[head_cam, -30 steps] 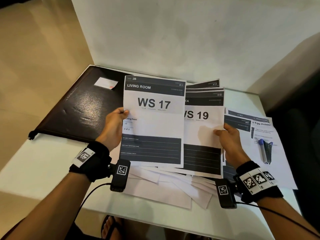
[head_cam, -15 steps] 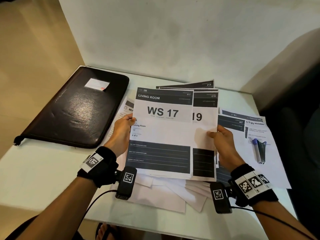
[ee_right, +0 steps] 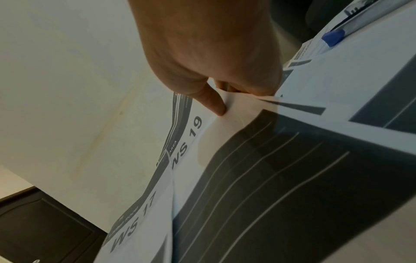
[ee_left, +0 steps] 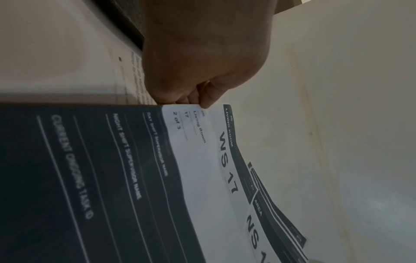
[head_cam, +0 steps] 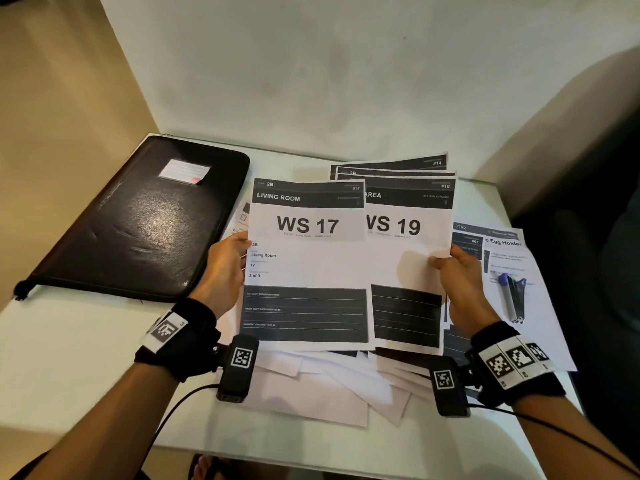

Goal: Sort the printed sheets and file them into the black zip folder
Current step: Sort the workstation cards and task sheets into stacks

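My left hand [head_cam: 227,263] pinches the left edge of the "WS 17" sheet [head_cam: 308,265], also seen in the left wrist view as the WS 17 sheet [ee_left: 202,142] under my left hand [ee_left: 202,99]. My right hand [head_cam: 457,271] grips the right edge of the "WS 19" stack [head_cam: 408,244], thumb on top; the right wrist view shows the right hand [ee_right: 223,99] on the WS 19 sheet [ee_right: 195,131]. Both are held above the table, WS 17 overlapping WS 19. The black zip folder [head_cam: 138,223] lies closed at the left.
More printed sheets [head_cam: 391,166] fan out behind the held ones. An "Egg Holder" sheet [head_cam: 509,271] lies at the right on the white table [head_cam: 69,375]. Blank-side sheets [head_cam: 329,389] lie under my wrists. A wall stands behind and a dark gap runs at the right.
The WS 17 sheet slid right over WS 19, then back left, so "WS 19" shows again. Both hands kept their hold.
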